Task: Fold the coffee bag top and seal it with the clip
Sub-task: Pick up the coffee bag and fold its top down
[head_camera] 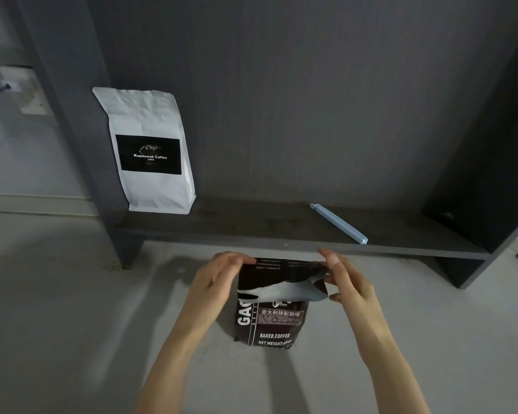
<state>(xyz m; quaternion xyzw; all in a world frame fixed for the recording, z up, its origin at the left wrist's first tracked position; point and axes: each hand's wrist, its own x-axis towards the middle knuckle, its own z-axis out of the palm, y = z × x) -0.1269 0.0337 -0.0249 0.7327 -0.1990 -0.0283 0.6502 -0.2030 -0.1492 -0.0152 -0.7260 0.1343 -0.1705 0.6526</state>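
Note:
A dark brown coffee bag [269, 321] with white lettering stands upright on the pale floor in front of a low shelf. Its top is bent over toward me, showing the silver inside. My left hand [219, 276] pinches the top's left corner. My right hand [346, 279] pinches the right corner, thumb on the folded flap. A long light-blue clip [338, 224] lies shut on the shelf board, beyond and to the right of the bag, touched by neither hand.
A white coffee bag [150, 150] with a black label stands at the left end of the dark grey shelf [251, 228]. The shelf's side panels rise at left and right. A wall socket [27, 91] sits far left.

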